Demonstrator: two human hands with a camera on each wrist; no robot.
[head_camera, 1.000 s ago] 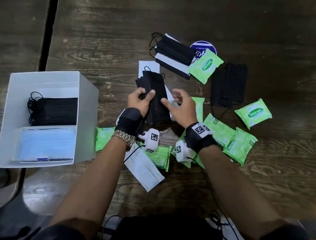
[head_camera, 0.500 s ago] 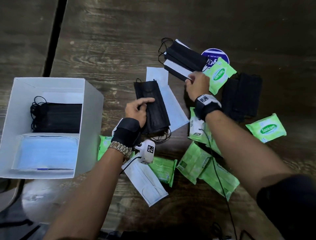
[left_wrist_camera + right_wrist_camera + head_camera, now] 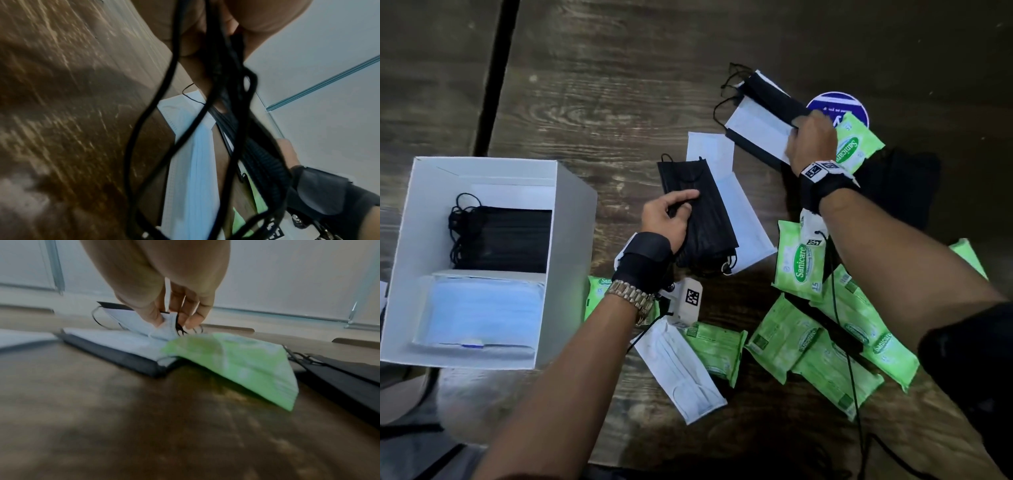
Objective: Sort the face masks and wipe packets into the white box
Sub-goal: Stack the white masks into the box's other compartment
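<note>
Left hand (image 3: 666,219) grips black masks (image 3: 700,219); right hand (image 3: 812,142) pinches mask stack (image 3: 758,125).

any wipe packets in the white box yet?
No. The white box holds only black masks and blue masks.

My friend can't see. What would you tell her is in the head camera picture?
A person's left hand holds a stack of black masks while the right hand grips more masks farther away. Green wipe packets lie scattered on the wooden table; a white box at left holds black and blue masks.
</note>
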